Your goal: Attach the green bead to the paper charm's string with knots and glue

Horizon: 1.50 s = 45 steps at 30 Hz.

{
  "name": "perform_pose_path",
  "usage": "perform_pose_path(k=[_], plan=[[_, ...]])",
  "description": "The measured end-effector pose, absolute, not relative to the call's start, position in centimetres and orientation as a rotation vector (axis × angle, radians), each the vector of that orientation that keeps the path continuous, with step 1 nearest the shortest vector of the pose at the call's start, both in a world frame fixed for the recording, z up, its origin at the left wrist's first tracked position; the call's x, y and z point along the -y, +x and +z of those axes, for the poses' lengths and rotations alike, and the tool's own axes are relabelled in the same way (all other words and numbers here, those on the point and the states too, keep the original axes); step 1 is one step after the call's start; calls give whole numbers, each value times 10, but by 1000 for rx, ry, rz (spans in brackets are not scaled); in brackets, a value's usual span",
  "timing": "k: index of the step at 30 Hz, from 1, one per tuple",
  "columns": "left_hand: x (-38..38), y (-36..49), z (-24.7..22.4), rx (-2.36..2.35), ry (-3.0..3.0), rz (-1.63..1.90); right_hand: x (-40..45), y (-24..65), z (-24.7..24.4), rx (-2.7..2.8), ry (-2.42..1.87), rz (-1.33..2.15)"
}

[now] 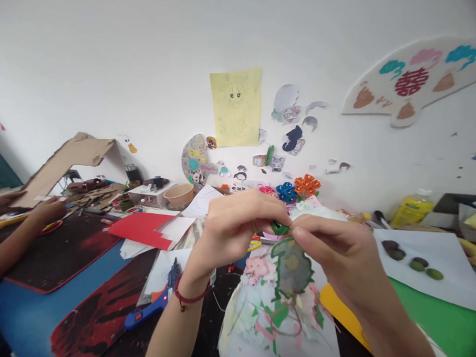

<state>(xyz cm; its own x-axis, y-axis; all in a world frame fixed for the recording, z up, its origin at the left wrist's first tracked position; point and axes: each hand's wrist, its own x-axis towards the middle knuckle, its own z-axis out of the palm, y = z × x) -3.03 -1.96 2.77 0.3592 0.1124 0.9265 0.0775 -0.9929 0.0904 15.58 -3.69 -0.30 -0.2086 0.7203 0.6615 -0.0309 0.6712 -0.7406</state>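
My left hand (234, 226) and my right hand (330, 245) meet at the fingertips, pinching a small dark green craft piece (280, 228) between them. Just below it, a grey-green leaf shape with a dark green border (292, 268) hangs close to my fingers. Under my hands lies a white paper collage (244, 325) with pink blossoms and green leaves. A red string bracelet (191, 292) circles my left wrist. A blue hot glue gun (149, 304) lies down to the left of my left forearm, apart from both hands.
A co-worker's hands (46, 210) hold cardboard (64, 165) at far left. A red paper sheet (140, 230) and a tan bowl (179, 195) lie ahead. Dark oval pieces (411, 260) sit on white paper at right, over a green sheet (445, 317). Paper flowers (288, 192) stand behind my hands.
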Motion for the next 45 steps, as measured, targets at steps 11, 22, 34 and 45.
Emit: perform_pose_path(k=[11, 22, 34, 45], plan=[[22, -35, 21, -305, 2536, 1610, 39, 160, -4, 1630, -681, 572], [23, -34, 21, -336, 2542, 1756, 47, 162, -6, 1747, -706, 192], [24, -33, 20, -263, 2600, 1778, 54, 152, -7, 1672, -693, 27], [27, -32, 20, -242, 2584, 1755, 57, 149, -10, 1607, -745, -27]])
